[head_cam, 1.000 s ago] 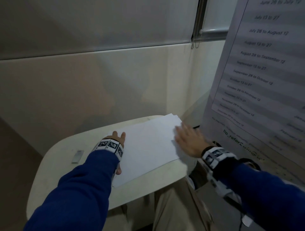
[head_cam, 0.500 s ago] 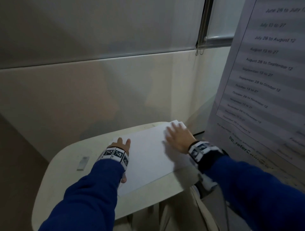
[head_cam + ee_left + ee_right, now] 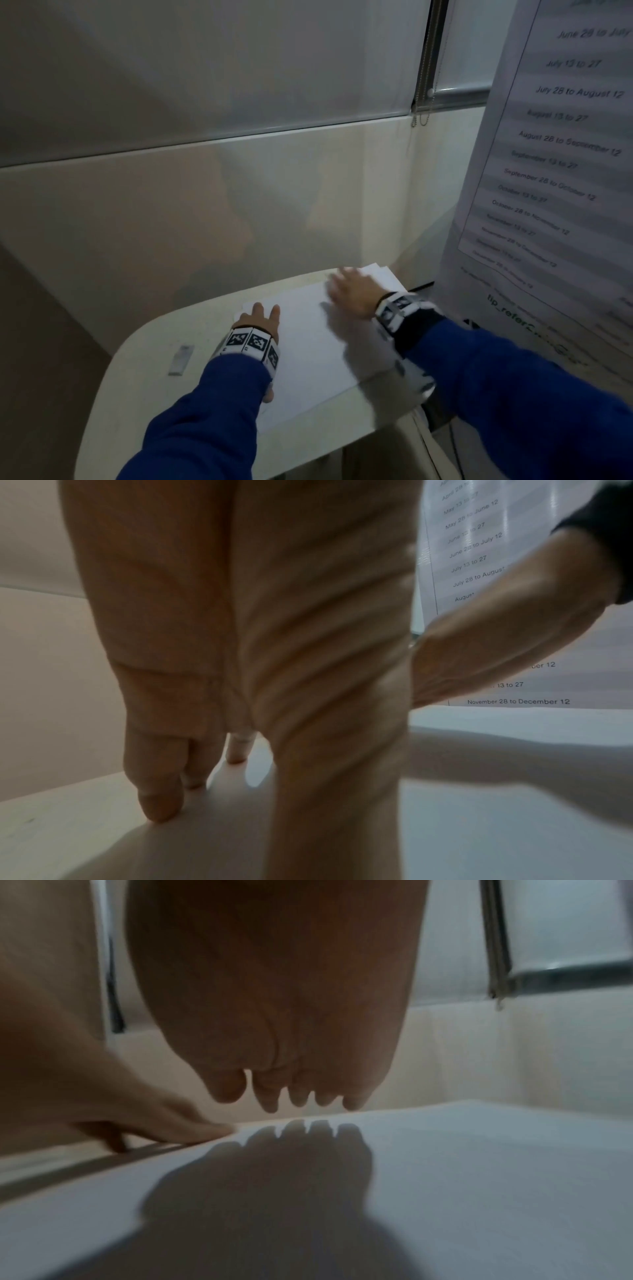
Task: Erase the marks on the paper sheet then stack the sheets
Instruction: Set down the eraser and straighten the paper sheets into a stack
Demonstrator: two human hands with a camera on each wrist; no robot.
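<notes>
White paper sheets (image 3: 308, 346) lie stacked on the small rounded table (image 3: 144, 394), with a lower sheet's corner (image 3: 387, 274) peeking out at the far right. My left hand (image 3: 262, 317) lies flat on the stack's left edge, fingers straight. My right hand (image 3: 349, 287) hovers with fingers extended over the far right part of the top sheet (image 3: 445, 1177); in the right wrist view its fingertips (image 3: 298, 1100) hang just above the paper and cast a shadow. It holds nothing. A small grey eraser (image 3: 181, 359) lies on the table left of my left wrist.
A wall rises close behind the table. A large printed poster with date lines (image 3: 555, 164) hangs at the right, right beside the table edge. My legs are below the table's near edge.
My right hand has slid leftward and away from me across the top sheet, from the sheet's right edge toward its far corner. The left hand has stayed pressed on the left edge.
</notes>
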